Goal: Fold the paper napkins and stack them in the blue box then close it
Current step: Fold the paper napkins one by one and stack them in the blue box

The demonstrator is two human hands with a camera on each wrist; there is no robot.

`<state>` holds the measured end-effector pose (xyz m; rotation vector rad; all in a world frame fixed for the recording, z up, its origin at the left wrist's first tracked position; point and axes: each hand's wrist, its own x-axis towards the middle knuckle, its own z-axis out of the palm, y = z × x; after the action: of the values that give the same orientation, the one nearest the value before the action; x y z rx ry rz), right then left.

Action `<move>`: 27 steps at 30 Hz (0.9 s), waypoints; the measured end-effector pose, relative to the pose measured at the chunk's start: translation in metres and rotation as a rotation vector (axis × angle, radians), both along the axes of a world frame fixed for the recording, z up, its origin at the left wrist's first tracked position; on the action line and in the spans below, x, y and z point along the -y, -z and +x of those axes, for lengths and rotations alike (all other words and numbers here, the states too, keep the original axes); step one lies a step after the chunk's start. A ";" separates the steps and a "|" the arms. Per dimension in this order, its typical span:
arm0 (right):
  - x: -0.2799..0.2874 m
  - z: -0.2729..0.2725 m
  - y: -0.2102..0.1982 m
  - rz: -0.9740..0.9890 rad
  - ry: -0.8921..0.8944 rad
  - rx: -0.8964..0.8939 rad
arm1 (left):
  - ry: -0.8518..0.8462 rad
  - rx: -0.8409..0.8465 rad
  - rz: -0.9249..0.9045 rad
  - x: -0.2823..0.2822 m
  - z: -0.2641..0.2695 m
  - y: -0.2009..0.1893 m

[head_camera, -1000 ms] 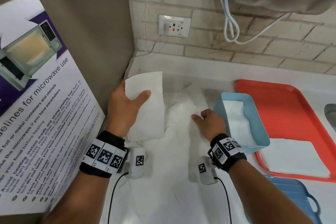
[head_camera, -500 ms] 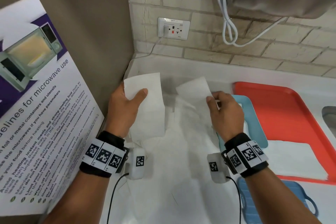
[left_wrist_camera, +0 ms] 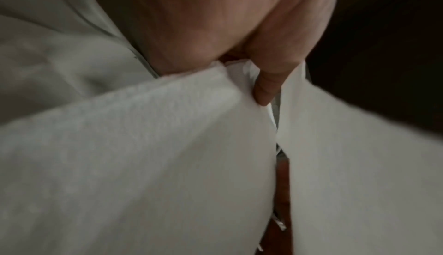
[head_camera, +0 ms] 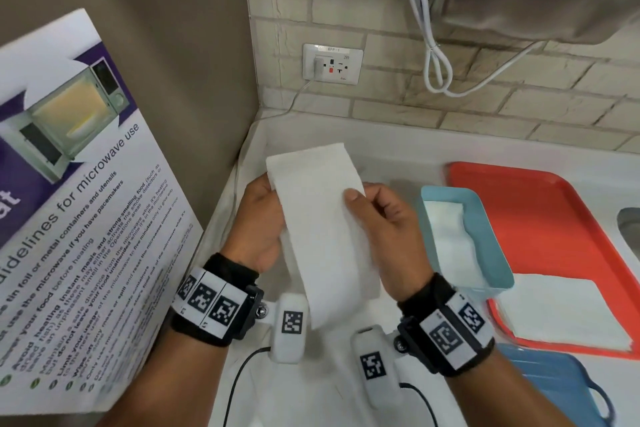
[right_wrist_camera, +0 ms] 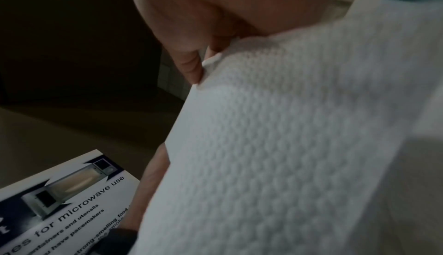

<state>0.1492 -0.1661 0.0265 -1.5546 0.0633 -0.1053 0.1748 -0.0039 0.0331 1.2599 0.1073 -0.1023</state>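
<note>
You hold one paper napkin (head_camera: 322, 229) up off the counter (head_camera: 391, 156) with both hands, folded into a long narrow strip that hangs toward you. Your left hand (head_camera: 258, 229) grips its left edge, fingers curled behind the paper. Your right hand (head_camera: 384, 225) pinches the right edge, with the thumb (head_camera: 353, 199) pressed flat on the front face. In the left wrist view a fingertip (left_wrist_camera: 266, 90) sits tucked between two layers of the paper. In the right wrist view your thumb tip meets the folded corner of the embossed sheet.

The blue box (head_camera: 491, 246) stands open just to the right of your right hand, partly on the near left corner of the orange tray (head_camera: 554, 218), and white folded napkins (head_camera: 450, 236) lie inside it. A flat white napkin stack (head_camera: 561, 308) rests on the tray's near end, beside the box. The blue lid (head_camera: 568, 385) lies on the counter in front of the tray, apart from the box. More loose white paper (head_camera: 311, 388) spreads on the counter beneath your wrists. A microwave poster (head_camera: 79, 218) leans at your left.
</note>
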 end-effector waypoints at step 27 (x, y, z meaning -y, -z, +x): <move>-0.007 0.001 0.014 0.002 0.047 0.004 | -0.031 0.131 0.001 0.011 0.001 0.010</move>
<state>0.1505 -0.1595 0.0128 -1.5514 0.0970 -0.1450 0.1759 -0.0145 0.0227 1.2625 0.0137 0.0071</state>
